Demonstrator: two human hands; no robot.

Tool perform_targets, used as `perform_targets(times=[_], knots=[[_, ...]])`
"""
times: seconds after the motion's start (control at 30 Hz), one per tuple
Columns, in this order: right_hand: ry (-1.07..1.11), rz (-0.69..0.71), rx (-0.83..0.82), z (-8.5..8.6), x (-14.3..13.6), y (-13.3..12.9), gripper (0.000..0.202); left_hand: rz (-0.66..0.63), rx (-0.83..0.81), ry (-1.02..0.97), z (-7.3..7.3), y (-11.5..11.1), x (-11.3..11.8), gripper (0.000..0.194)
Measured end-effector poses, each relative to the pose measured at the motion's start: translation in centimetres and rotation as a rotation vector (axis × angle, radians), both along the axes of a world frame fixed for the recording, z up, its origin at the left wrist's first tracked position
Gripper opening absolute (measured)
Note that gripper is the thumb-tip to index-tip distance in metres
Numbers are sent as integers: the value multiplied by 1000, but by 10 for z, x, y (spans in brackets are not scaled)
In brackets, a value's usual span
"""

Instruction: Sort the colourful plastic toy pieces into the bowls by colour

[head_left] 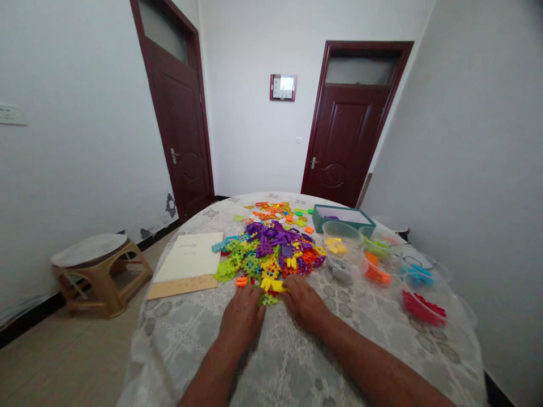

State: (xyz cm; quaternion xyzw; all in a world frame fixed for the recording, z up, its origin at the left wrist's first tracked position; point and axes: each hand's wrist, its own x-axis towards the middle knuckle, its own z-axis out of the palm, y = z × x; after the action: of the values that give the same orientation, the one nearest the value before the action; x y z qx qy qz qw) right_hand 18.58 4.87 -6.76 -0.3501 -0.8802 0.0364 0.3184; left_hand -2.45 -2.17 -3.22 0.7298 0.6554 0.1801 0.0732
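A mixed heap of plastic interlocking building pieces (271, 240) lies in front of me, purple on top with green, blue, yellow and red around it. At its near edge, my right hand (304, 299) has its fingers closed at the end of a yellow building piece (272, 284). My left hand (242, 312) rests on the other side, fingers loosely bent and thumb apart, with nothing visible in it. Beside its fingertips is an orange building piece (241, 281). Between the hands lies a light green building piece (268, 299).
Clear tubs with sorted pieces, yellow (336, 245), grey (340, 270), orange (375, 270), blue (418, 275) and red (424, 308), stand right. Behind them is a green box (343, 219). Paper (189, 255) and a wooden strip (182, 287) lie left; a stool (102, 271) stands beyond.
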Motion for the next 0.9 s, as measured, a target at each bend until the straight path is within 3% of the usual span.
perform_targets(times=[0.27,0.43,0.53,0.67,0.77,0.9], knots=[[122,29,-66,-6,4,7,16,-86,9,-48,-3,0,4,29],[192,9,-138,1,7,8,15,-118,65,-114,-6,-1,4,25],[232,-4,-213,10,8,3,13,-97,85,-272,-2,-2,5,28],[216,119,-167,17,5,-9,19,-25,8,-587,11,-5,9,41],[177,195,-107,14,-1,-14,20,26,-62,-795,13,-6,9,51],[162,223,-97,5,-9,-15,17,45,-157,-963,7,-1,9,56]])
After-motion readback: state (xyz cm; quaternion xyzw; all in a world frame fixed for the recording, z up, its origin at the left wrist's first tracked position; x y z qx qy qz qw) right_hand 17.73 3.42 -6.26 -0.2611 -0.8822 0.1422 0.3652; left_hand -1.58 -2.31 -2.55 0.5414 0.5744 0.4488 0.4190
